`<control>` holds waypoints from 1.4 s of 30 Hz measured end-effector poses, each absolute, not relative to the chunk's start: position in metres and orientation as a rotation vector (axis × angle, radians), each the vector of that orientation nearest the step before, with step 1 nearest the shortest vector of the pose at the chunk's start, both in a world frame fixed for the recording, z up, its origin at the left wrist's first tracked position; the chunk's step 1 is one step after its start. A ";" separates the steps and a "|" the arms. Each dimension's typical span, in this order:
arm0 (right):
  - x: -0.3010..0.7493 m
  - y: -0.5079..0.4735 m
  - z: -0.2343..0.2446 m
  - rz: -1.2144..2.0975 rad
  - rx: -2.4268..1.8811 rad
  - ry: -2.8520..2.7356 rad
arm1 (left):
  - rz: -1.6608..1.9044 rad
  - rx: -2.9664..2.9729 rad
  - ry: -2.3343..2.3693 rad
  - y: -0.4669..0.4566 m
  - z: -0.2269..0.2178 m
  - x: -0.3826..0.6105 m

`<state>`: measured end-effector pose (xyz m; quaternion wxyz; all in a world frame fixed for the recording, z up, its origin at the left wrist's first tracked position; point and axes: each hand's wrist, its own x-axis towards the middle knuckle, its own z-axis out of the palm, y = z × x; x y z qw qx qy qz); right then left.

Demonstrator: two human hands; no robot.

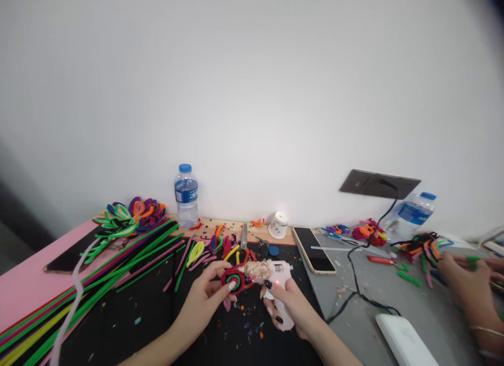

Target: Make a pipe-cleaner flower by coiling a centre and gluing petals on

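My left hand (207, 296) pinches a coiled pipe-cleaner piece (233, 281), dark red around a green centre, above the black mat (149, 329). Wrapped in the fingers of my right hand (293, 303) is a pale pink glue gun (280, 276) with a small red light showing. Its nozzle end, crusted with pale lumpy material, points left and meets the edge of the coil; whether it touches cannot be made out. Around my hands lie coloured scraps, a yellow pipe-cleaner loop (195, 253) and short cut pieces.
Long pipe cleaners (98, 282) spread along the left, beside finished loops (122, 219). A water bottle (186, 198), a paper cup (278, 225) and a phone (315, 250) stand or lie near the wall. A black cable (356, 276) crosses the grey mat; another person's hands (464, 279) work at right.
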<state>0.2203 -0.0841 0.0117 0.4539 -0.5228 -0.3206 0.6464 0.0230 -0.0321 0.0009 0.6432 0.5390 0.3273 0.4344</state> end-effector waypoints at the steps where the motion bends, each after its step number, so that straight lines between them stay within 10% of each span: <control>1: 0.220 -0.084 0.012 1.594 -1.297 -0.790 | 0.987 1.232 0.745 -0.032 0.000 0.023; 42: 0.222 -0.085 0.008 1.616 -1.283 -0.778 | 0.995 1.294 0.776 -0.034 0.001 0.021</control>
